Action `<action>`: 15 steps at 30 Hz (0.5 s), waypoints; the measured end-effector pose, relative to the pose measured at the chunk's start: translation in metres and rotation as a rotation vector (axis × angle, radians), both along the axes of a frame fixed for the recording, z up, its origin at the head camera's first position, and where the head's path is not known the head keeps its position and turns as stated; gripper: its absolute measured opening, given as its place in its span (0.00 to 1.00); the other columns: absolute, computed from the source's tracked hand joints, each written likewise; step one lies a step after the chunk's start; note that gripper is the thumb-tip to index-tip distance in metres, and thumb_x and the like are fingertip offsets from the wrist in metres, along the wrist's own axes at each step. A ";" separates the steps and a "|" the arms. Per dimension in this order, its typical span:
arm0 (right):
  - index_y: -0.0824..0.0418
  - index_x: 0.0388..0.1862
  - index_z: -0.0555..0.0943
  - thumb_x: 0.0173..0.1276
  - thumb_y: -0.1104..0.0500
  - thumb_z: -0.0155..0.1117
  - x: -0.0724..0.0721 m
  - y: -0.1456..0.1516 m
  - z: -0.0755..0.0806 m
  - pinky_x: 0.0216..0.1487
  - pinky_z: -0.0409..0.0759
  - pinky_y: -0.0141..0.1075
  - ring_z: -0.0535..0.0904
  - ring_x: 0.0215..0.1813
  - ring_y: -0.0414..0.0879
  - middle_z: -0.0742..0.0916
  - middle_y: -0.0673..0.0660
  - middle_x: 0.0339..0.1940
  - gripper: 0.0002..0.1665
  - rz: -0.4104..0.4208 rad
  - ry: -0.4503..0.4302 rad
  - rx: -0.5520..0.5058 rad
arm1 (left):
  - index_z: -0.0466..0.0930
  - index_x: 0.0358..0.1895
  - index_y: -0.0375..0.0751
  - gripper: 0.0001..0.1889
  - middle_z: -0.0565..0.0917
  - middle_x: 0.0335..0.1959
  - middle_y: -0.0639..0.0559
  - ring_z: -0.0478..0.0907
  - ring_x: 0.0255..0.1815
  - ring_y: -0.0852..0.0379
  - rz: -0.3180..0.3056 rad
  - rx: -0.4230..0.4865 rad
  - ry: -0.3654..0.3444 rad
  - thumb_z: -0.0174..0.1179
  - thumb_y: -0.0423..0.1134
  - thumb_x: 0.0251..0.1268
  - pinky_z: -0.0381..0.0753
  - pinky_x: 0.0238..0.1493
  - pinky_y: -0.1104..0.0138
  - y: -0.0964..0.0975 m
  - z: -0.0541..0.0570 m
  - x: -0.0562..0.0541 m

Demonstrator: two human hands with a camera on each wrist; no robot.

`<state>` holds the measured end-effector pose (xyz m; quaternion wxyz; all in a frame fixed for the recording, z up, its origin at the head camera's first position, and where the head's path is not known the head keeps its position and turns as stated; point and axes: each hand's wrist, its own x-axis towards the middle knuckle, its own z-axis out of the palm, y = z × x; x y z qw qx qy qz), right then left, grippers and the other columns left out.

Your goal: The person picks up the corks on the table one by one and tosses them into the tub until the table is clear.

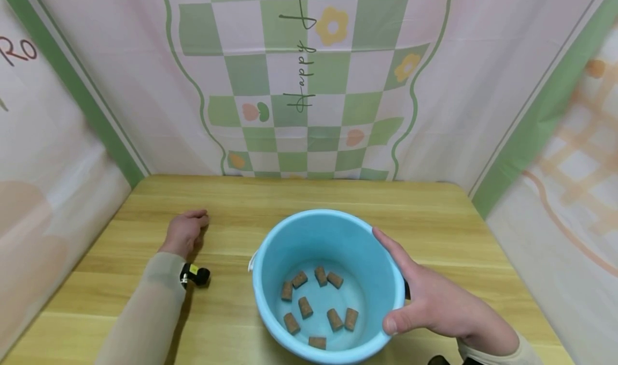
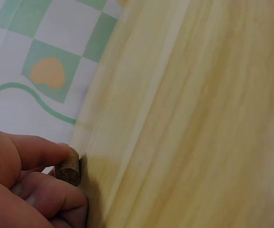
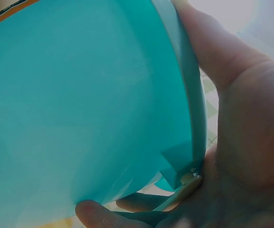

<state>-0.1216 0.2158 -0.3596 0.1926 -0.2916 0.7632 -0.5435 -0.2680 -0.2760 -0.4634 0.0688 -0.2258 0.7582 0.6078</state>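
A light blue bucket (image 1: 325,214) stands on the wooden table with several brown corks (image 1: 305,307) scattered over its bottom. My right hand (image 1: 434,300) holds the bucket by its right side, with the thumb at the rim; in the right wrist view, fingers (image 3: 99,216) reach along the blue wall. Off to the left of the bucket, my left hand (image 1: 185,231) rests low at the tabletop. Seen from the left wrist, that hand pinches a single cork (image 2: 69,171) between thumb and fingers, close to the wood. Part of the cork is hidden by the fingers.
The wooden table (image 1: 232,204) ends at the back against a green-and-white checked cloth (image 1: 309,75). Printed cloth walls also hang at the left (image 1: 48,155) and right (image 1: 555,193). A white handle end (image 1: 252,261) sticks out at the bucket's left side.
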 end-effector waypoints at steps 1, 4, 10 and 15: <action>0.41 0.83 0.34 0.54 0.58 0.79 0.000 0.000 0.000 0.47 0.82 0.43 0.80 0.53 0.62 0.72 0.69 0.66 0.74 0.002 0.003 0.000 | 0.71 0.71 0.44 0.22 0.70 0.69 0.43 0.70 0.30 0.60 -0.015 -0.015 -0.003 0.53 0.38 0.77 0.74 0.28 0.69 -0.002 0.000 0.001; 0.41 0.82 0.34 0.54 0.58 0.79 0.000 -0.001 0.000 0.47 0.82 0.44 0.80 0.53 0.63 0.72 0.69 0.66 0.74 0.006 -0.004 -0.004 | 0.69 0.72 0.43 0.23 0.70 0.69 0.41 0.72 0.50 0.53 -0.039 -0.018 0.005 0.52 0.35 0.77 0.74 0.31 0.69 -0.006 0.000 0.004; 0.40 0.82 0.35 0.54 0.58 0.79 0.001 -0.002 0.001 0.48 0.82 0.44 0.79 0.53 0.63 0.71 0.69 0.67 0.74 0.002 -0.018 -0.006 | 0.66 0.75 0.43 0.28 0.68 0.71 0.41 0.66 0.66 0.46 -0.021 -0.001 0.019 0.57 0.34 0.73 0.76 0.43 0.68 -0.010 0.002 0.010; 0.39 0.82 0.34 0.54 0.57 0.80 0.003 -0.002 0.004 0.49 0.82 0.42 0.79 0.54 0.62 0.71 0.68 0.67 0.74 -0.010 -0.014 0.020 | 0.68 0.73 0.42 0.28 0.66 0.72 0.39 0.61 0.71 0.40 -0.055 -0.102 0.030 0.60 0.37 0.72 0.67 0.63 0.54 -0.013 0.001 0.014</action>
